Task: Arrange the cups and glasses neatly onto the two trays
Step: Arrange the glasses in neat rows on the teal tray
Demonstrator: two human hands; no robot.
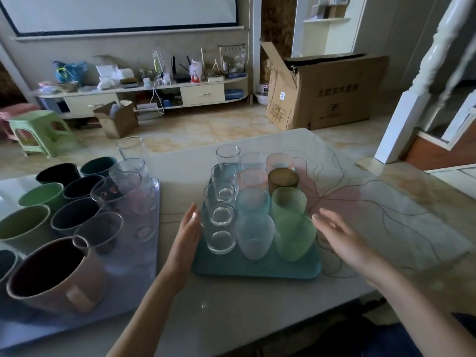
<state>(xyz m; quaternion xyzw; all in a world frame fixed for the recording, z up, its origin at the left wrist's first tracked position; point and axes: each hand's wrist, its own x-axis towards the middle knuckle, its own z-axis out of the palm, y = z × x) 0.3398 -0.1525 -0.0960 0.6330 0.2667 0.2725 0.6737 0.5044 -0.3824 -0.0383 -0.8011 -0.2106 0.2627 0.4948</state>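
A teal tray (pixel 257 269) in the middle of the table carries several glasses in rows: clear tumblers (pixel 222 228) on the left, a frosted blue glass (pixel 253 228), a green glass (pixel 292 228), pink ones and a brown glass (pixel 282 179) behind. My left hand (pixel 186 238) lies flat against the tray's left side, fingers straight. My right hand (pixel 337 235) hovers open beside the tray's right side, near the green glass. A grey tray (pixel 134 266) on the left holds green, dark and pink cups (pixel 55 274) and several clear glasses (pixel 128 181).
The table's pale top (pixel 386 215) stretches right of the teal tray, with a pink line pattern. Beyond the far edge are a floor, a large cardboard box (pixel 322 94), a green stool (pixel 38 132) and a low cabinet. A white post (pixel 412 104) stands at right.
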